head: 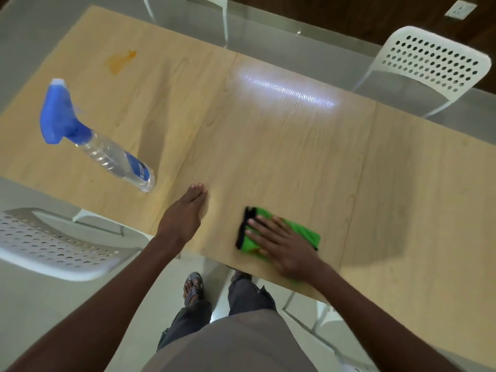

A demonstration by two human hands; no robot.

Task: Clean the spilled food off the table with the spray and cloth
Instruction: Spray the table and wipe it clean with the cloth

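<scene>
Spilled food shows as an orange stain (119, 61) on the far left part of the worktop (281, 146), well apart from both hands. That gap is the main risk: the green cloth (298, 232) lies at the near edge, right of the middle, and if wiping goes on there the stain would never be touched.

The right hand (281, 245) lies flat on the cloth, fingers straight and spread, pressing it down rather than gripping it. A flat press like that could let the cloth slide out from under the palm on a long reach across to the stain, or push it off the near edge, which it sits just beside. The cloth looks folded, with a black border on its left side; it may bunch up if pushed that way.

The left hand (185, 213) rests on the worktop with straight fingers, holding nothing, near the base of the spray bottle (102, 140). The bottle stands between that hand and the stain. A careless reach could knock it over, and a dry wipe without spraying would probably smear the orange mark.

White perforated chairs (440, 60) stand at the far right and near left.
</scene>
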